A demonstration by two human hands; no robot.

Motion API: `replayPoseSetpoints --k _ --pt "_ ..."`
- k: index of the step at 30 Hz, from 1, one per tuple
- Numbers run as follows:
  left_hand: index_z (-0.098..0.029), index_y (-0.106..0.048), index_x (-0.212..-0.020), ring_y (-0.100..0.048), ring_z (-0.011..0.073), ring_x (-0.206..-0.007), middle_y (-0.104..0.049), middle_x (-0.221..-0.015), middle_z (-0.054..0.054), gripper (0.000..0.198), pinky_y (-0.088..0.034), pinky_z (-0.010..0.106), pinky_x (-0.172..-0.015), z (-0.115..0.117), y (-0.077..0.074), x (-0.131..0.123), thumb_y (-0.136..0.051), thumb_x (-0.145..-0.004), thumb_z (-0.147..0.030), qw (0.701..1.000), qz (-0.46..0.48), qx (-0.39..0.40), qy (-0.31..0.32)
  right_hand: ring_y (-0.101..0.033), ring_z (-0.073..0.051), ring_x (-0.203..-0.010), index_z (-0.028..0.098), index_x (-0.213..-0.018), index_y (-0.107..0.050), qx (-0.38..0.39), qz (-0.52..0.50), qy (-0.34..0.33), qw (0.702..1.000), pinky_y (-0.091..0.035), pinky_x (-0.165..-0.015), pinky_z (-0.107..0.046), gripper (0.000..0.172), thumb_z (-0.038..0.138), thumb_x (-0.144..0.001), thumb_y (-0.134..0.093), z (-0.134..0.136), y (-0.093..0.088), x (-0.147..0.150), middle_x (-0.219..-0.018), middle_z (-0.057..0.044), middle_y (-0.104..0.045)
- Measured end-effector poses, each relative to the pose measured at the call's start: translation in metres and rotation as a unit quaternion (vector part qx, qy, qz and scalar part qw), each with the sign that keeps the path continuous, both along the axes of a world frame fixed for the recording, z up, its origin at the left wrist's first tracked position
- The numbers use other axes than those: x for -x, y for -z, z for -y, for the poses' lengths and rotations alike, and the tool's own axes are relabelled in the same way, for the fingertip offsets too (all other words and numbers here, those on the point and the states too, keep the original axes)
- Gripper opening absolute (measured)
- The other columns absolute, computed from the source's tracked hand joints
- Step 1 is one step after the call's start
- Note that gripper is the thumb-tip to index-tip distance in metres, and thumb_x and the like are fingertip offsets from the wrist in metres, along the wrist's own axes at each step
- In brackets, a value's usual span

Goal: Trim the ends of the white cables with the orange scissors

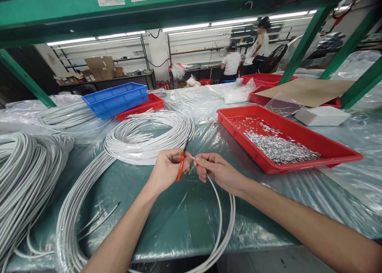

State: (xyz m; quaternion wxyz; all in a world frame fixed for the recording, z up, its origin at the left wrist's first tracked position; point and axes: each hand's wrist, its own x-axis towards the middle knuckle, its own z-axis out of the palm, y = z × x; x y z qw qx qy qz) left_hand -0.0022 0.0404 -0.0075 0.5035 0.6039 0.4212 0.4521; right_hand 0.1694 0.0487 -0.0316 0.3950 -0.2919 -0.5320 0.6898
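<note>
My left hand (167,170) is closed around a small tool with an orange handle (180,170); its dark tip points up toward the coil behind. My right hand (215,169) pinches the end of a white cable (220,221), and the two hands meet at the cable's bare tip. The cable loops down over the table's front edge. Behind my hands lies a round coil of white cables (149,135) with stripped ends showing.
A red tray (337,151) with several small silver metal parts stands at the right. Thick bundles of white cable (26,177) lie at the left. Stacked blue and red trays (116,100) stand behind. Plastic sheeting covers the green table. Two people stand far back.
</note>
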Motion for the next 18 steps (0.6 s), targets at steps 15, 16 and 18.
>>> replayPoseSetpoints --k 15,16,18 --pt "-0.015 -0.051 -0.060 -0.034 0.0079 -0.054 -0.042 -0.057 -0.004 0.010 -0.027 0.022 -0.051 -0.006 0.014 0.009 -0.051 -0.069 -0.016 0.981 -0.186 -0.034 0.043 -0.040 -0.008 -0.051 0.017 -0.077 -0.059 -0.003 -0.053 0.071 0.996 -0.035 -0.051 -0.024 0.029 0.043 -0.085 -0.069 -0.003 -0.009 -0.005 -0.059 0.006 -0.043" --pt "-0.016 -0.051 -0.060 -0.033 0.0082 -0.055 -0.042 -0.057 -0.004 0.009 -0.027 0.022 -0.051 -0.005 0.015 0.008 -0.051 -0.069 -0.016 0.979 -0.193 -0.039 0.047 -0.040 -0.008 -0.050 0.017 -0.076 -0.059 0.001 -0.057 0.066 0.996 -0.035 -0.051 -0.024 0.029 0.043 -0.085 -0.069 -0.004 -0.009 -0.005 -0.059 0.006 -0.042" --pt "-0.016 -0.051 -0.062 -0.033 0.0086 -0.056 -0.041 -0.058 -0.004 0.008 -0.026 0.022 -0.052 -0.005 0.015 0.008 -0.051 -0.070 -0.017 0.979 -0.189 -0.049 0.050 -0.039 -0.008 -0.050 0.017 -0.076 -0.059 0.004 -0.060 0.055 0.997 -0.036 -0.052 -0.024 0.030 0.043 -0.086 -0.069 -0.004 -0.008 -0.006 -0.057 0.006 -0.039"
